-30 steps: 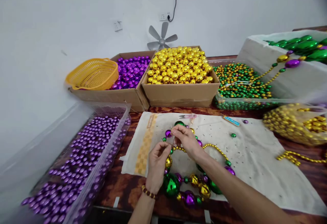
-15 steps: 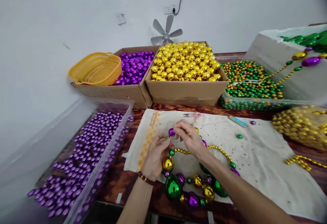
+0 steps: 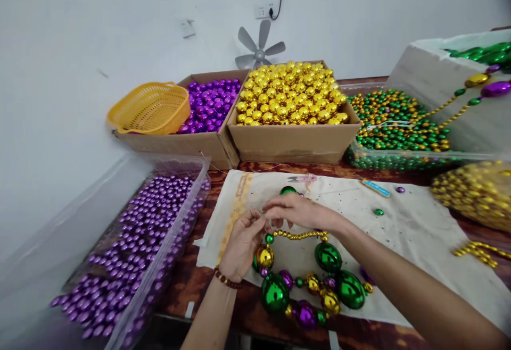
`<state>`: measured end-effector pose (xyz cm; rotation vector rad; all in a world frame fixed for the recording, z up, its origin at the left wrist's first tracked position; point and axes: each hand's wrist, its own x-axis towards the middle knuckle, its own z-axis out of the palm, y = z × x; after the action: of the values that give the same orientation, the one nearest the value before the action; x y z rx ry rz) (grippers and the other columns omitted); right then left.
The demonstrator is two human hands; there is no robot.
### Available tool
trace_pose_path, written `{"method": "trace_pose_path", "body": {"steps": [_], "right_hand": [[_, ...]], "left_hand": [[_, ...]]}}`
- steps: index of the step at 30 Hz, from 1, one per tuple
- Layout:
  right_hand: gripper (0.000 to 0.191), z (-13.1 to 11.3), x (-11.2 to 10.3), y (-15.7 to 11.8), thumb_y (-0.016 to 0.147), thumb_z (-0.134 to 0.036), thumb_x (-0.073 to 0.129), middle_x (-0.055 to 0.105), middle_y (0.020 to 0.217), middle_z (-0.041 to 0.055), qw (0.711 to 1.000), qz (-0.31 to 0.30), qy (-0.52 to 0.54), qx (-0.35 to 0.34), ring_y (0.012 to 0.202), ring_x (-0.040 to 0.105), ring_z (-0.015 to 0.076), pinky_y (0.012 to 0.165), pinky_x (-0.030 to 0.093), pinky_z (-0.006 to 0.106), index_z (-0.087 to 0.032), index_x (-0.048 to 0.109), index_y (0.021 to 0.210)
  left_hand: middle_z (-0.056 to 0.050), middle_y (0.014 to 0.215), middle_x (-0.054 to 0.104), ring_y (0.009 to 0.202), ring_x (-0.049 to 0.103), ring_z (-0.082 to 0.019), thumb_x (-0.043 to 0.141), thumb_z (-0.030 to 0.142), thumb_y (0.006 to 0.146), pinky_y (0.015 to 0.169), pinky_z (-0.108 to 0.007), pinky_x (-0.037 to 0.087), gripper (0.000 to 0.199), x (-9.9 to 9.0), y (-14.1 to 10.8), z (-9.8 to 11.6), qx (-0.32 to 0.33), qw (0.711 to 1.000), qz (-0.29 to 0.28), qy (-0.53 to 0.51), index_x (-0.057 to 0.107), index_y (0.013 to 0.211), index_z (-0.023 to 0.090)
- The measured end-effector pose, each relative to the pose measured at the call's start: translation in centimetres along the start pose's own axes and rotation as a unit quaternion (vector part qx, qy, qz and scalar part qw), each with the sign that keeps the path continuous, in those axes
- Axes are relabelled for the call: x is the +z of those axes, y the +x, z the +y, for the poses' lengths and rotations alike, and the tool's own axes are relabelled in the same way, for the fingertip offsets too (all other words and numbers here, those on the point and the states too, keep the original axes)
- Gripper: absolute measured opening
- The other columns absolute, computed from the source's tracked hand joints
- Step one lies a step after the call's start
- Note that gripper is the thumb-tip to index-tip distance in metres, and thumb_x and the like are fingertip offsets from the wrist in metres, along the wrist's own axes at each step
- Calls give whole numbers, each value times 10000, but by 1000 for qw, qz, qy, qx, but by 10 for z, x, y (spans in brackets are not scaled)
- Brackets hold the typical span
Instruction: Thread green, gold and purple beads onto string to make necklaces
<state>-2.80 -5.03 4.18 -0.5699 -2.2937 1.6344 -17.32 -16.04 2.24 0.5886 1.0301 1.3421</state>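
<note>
A string of green, gold and purple beads (image 3: pixel 275 292) lies in a loop on a white cloth (image 3: pixel 403 254) and over the table's front edge. At the loop's upper left, my left hand (image 3: pixel 244 235), with a beaded bracelet on its wrist, pinches a thin thread. My right hand (image 3: pixel 293 210) reaches over from the right, its fingertips meeting those of my left hand; its grip is partly hidden. A chain of small gold beads (image 3: pixel 299 235) runs just below the hands. Pink snips (image 3: pixel 302 178) lie behind them.
Boxes of purple beads (image 3: pixel 213 102) and gold beads (image 3: pixel 293 94) stand at the back, with a yellow basket (image 3: pixel 149 108) on the left one. A clear tub of purple beads (image 3: pixel 136 233) is at left. Green and gold beads (image 3: pixel 395 121) fill a tub at right. A blue-handled tool (image 3: pixel 376 188) lies on the cloth.
My right hand has turned flatter and its forearm has swung to the right. More of the large green beads now shows. The view has shifted slightly.
</note>
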Motion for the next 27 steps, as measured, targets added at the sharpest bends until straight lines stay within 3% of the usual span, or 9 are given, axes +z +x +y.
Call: {"method": "trace_pose_path", "body": {"steps": [2,5,7,11,15,18,20,23,27], "right_hand": [[205,2,-5,-9,878,-310,530,621,699,-8,1000,-13,27,4,621,539,118,529,364,200,-179,687,860],[157,-3,-9,-17,844,-234,562,571,638,-17,998,45,-39,-7,613,496,113,558,350,204,-168,678,760],[166,-9,-9,-20,852,-203,542,559,633,-15,995,43,-83,-17,609,482,111,560,341,205,-166,667,748],[177,-20,-7,-28,864,-198,518,579,659,-11,997,5,-76,-24,604,491,107,561,355,205,-166,667,774],[193,-18,-9,-32,850,-314,561,567,621,-28,992,-96,74,25,490,462,80,462,349,185,-170,680,801],[252,-7,-9,-25,860,-377,540,550,539,-38,985,-31,155,62,414,456,72,405,338,172,-164,675,843],[240,2,-4,-18,851,-366,542,624,624,-17,982,31,170,79,378,468,61,365,320,166,-161,667,868],[186,13,6,-8,808,-326,584,684,794,9,977,39,181,103,353,467,42,323,286,162,-163,667,843],[152,20,13,-2,755,-291,630,597,570,-42,974,37,191,118,328,424,51,314,265,164,-167,681,828]], "left_hand": [[3,699,613,669,567,-95,633,250,828,670,-216,415,123,-1,-1,4,-14,1000,-10,14,564,783,160],[-21,740,646,716,600,-112,663,227,801,700,-225,428,126,-4,-1,11,-35,998,-26,39,566,772,151],[-26,751,650,733,611,-119,686,212,775,704,-227,436,138,-5,0,15,-43,998,-29,47,566,758,148],[-24,757,640,723,602,-119,712,191,736,677,-228,445,156,-8,1,19,-44,996,-31,69,562,736,147],[-26,782,640,710,592,-120,715,198,715,675,-246,466,172,-7,1,20,-28,994,-16,106,550,719,149],[-15,786,641,697,590,-118,713,226,708,671,-251,477,185,-5,1,18,5,991,7,136,542,708,154],[-5,783,635,689,586,-117,707,239,708,666,-253,483,186,-3,2,15,38,985,29,163,539,708,158],[3,783,615,668,578,-115,687,232,721,643,-250,484,177,-1,3,10,94,972,68,203,523,719,167],[-8,798,610,668,565,-111,646,228,759,644,-236,463,132,4,2,1,151,955,100,236,537,717,168]]}}
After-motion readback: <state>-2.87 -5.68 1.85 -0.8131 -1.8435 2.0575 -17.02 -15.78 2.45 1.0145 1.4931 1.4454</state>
